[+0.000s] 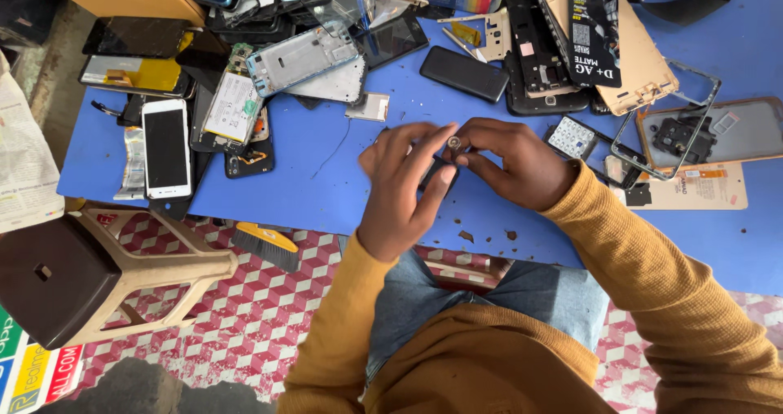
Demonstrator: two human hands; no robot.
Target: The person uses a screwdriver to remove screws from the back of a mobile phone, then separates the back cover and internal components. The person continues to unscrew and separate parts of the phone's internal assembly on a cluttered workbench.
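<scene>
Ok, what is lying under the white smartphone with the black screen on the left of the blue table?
The white smartphone lies on a dark flat phone part that shows past its edges; what else it covers is hidden.

A white phone (166,148) with a dark screen lies at the counter's (326,185) left. A black packet (594,29) sits top right, a tan card (697,187) right, coloured signs (33,365) on the floor.
</scene>
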